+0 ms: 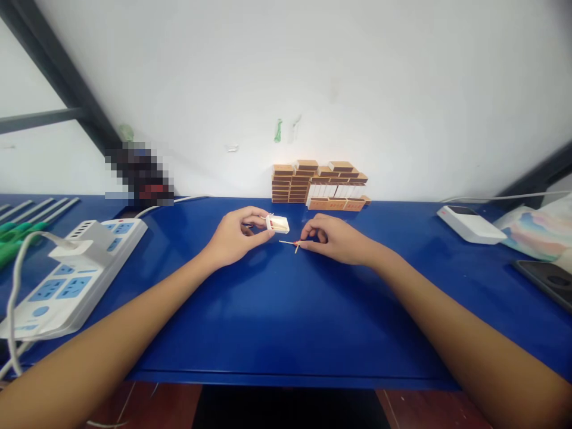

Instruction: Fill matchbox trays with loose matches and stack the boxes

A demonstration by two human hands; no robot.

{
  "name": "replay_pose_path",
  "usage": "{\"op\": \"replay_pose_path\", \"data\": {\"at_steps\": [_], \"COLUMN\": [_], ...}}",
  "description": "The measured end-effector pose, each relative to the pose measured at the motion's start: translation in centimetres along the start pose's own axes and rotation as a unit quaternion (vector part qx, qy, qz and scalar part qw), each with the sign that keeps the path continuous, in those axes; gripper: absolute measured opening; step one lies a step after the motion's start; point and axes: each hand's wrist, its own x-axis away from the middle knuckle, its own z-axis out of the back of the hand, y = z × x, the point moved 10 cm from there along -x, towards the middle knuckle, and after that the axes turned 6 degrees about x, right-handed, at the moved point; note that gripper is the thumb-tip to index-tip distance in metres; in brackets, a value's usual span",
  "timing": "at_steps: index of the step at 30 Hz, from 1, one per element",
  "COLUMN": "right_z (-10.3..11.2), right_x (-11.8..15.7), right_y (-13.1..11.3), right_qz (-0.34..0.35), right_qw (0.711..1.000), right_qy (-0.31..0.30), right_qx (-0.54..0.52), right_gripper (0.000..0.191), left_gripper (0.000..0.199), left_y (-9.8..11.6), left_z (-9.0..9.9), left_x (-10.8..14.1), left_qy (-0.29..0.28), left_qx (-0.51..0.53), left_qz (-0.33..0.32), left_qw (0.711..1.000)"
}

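Observation:
My left hand (239, 238) grips a small white matchbox tray (277, 224) between thumb and fingers, tilted so that its inside shows. A few matches appear to lie in it. Just to the right, my right hand (330, 238) is closed in a pinch on several matches (296, 243), whose sticks and red heads poke out at different angles from the fingertips. The matches are close to the tray but apart from it. Beyond both hands, a stack of matchboxes (290, 185) stands against the wall.
A white power strip (102, 262) with a plugged-in charger (83, 244) lies at left, beside green-handled tools (22, 232). At right are a white device (471, 224), a patterned bag (536, 232) and a dark phone (545, 277). The blue table (286, 333) ends at its front edge.

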Motion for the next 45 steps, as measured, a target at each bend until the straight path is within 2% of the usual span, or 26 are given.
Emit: {"op": "replay_pose_path", "data": {"at_steps": [5,12,16,24,34,41,45], "right_z": [0.1,0.0,0.5,1.2,2.0,1.6,1.0], "right_x": [0.1,0.4,0.4,0.2,0.4,0.4,0.5], "right_y": [-0.8,-0.7,-0.6,-0.6,-0.1,-2.0,-2.3], "right_qz": [-0.006,-0.030,-0.029,-0.043,-0.090,0.003,0.014], "right_qw": [1.000,0.999,0.999,0.999,0.995,0.998,0.998], "right_qy": [0.000,-0.031,-0.014,-0.002,0.047,0.034,0.010], "right_qx": [0.013,-0.009,-0.004,-0.014,-0.005,0.047,0.060], "right_gripper": [0.025,0.024,0.027,0.020,0.023,0.015,0.012], "left_gripper": [0.038,0.038,0.036,0.038,0.038,0.038,0.037], "left_y": [-0.5,-1.0,-0.8,-0.7,-0.6,-0.5,-0.6], "left_z": [0.4,0.2,0.0,0.0,-0.4,-0.3,-0.3], "left_x": [-0.2,-0.2,-0.1,-0.1,0.1,0.1,0.0], "left_qy": [0.012,0.006,0.000,0.002,-0.009,-0.004,-0.004], "left_qx": [-0.001,0.008,0.006,0.010,0.008,0.010,0.005], "left_qz": [0.009,0.007,0.001,0.005,-0.005,-0.002,-0.001], "left_qw": [1.000,1.000,1.000,1.000,1.000,1.000,1.000]}}
